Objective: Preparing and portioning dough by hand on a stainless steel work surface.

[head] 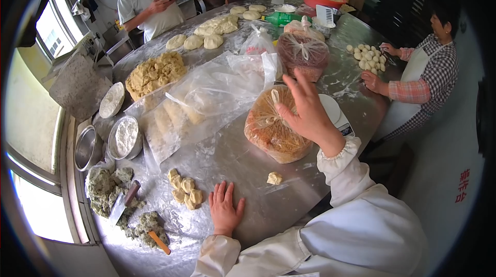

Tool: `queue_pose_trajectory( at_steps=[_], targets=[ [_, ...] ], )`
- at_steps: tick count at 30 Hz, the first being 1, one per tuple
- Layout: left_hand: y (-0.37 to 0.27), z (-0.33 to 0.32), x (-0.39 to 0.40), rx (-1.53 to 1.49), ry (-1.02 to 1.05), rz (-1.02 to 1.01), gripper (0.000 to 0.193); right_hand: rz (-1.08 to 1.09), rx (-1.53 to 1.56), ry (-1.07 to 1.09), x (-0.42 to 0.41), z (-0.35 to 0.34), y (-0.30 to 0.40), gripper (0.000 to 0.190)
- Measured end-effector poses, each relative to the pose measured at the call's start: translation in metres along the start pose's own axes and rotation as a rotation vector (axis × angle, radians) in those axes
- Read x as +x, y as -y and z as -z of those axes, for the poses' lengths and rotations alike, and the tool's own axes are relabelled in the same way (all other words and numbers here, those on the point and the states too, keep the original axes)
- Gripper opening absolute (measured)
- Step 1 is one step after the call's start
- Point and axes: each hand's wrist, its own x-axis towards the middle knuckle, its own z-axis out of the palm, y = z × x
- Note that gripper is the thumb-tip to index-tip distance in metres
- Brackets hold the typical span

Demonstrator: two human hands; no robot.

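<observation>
My left hand rests palm down on the steel table, just right of a cluster of pale dough pieces. My right hand is raised with fingers spread over a tied clear plastic bag of orange-brown crumbly filling; whether it touches the bag's knot cannot be told. A single dough piece lies below the bag. Behind my right wrist stands a white kitchen scale, partly hidden. At the left, a metal scraper with a dark handle lies on greyish-green filling, near an orange-handled tool.
Plastic sheeting covers dough behind my hands. Bowls line the left edge, near a large dough mass. A green bottle lies farther back. One co-worker handles small dough balls at right; others stand beyond the table.
</observation>
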Motion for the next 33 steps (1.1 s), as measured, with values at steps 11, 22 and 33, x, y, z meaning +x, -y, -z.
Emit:
queue_pose_trajectory(
  at_steps=[11,22,33],
  targets=[
    [-0.007,0.007,0.005,-0.031,-0.004,0.019,0.062,0.046,-0.091,-0.342,-0.010,-0.048,-0.008,0.064],
    [-0.005,0.003,0.003,-0.005,0.005,0.011,0.063,-0.209,-0.170,0.158,-0.039,-0.091,-0.030,0.052],
    [0.002,-0.001,-0.004,-0.018,-0.032,-0.006,0.059,-0.120,-0.131,-0.012,-0.049,-0.097,-0.030,0.041]
  ],
)
